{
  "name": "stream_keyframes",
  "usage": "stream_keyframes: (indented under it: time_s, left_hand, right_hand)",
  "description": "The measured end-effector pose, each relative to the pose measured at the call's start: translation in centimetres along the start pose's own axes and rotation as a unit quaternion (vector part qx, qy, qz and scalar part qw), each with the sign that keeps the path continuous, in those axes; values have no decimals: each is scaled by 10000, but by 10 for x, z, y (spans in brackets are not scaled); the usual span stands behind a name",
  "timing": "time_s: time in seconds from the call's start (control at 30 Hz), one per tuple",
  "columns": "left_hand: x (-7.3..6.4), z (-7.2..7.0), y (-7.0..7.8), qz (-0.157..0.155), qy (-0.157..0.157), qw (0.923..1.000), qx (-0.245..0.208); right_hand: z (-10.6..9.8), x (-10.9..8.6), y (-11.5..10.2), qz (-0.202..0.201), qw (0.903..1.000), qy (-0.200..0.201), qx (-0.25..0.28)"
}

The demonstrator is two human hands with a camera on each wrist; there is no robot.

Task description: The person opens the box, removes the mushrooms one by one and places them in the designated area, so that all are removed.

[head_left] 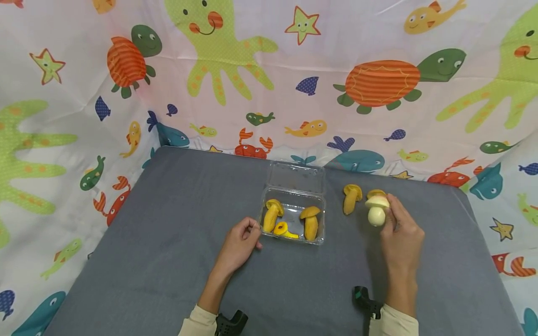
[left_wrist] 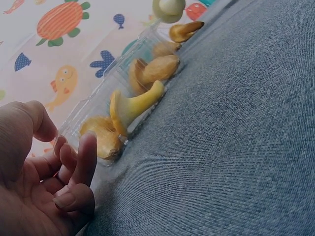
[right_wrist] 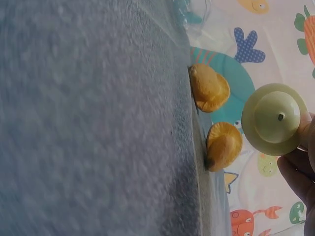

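Observation:
My right hand [head_left: 402, 238] pinches a pale cream toy mushroom [head_left: 376, 216] by its cap, raised over the table on the right. In the right wrist view the round underside of the pale mushroom [right_wrist: 272, 119] faces the camera. My left hand [head_left: 239, 245] is at the near left corner of an open clear plastic box [head_left: 293, 190], fingertips curled at its rim. Inside the box are a brown mushroom [head_left: 272, 215] on the left, a small yellow mushroom [head_left: 286, 230] in front, and another brown mushroom [head_left: 310, 223] on the right.
Right of the box a brown mushroom [head_left: 351, 199] lies on the grey cloth [head_left: 168, 242]. Another brown mushroom [head_left: 375, 192] is partly hidden behind the pale one. The box's lid [head_left: 296, 177] leans back toward a printed curtain [head_left: 269, 60] around the table.

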State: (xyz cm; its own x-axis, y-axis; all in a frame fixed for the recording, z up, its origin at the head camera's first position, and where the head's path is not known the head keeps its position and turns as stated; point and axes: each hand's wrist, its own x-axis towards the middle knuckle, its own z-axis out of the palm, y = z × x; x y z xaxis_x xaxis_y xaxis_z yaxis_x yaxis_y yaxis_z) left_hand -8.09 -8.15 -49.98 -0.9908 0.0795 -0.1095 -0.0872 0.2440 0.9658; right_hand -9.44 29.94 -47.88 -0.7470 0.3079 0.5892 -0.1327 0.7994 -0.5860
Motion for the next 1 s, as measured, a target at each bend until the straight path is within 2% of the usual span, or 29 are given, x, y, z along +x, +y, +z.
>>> stream_keyframes:
  time_s: [0.47, 1.0]
  left_hand:
    - [0, 1, -1, -16, 58, 10000, -58]
    - [0, 0, 0, 44, 21, 10000, -57]
  right_hand:
    - [-11, 4, 15, 145, 9996, -35, -231]
    - [-18, 12, 22, 251, 9989, -78, -391]
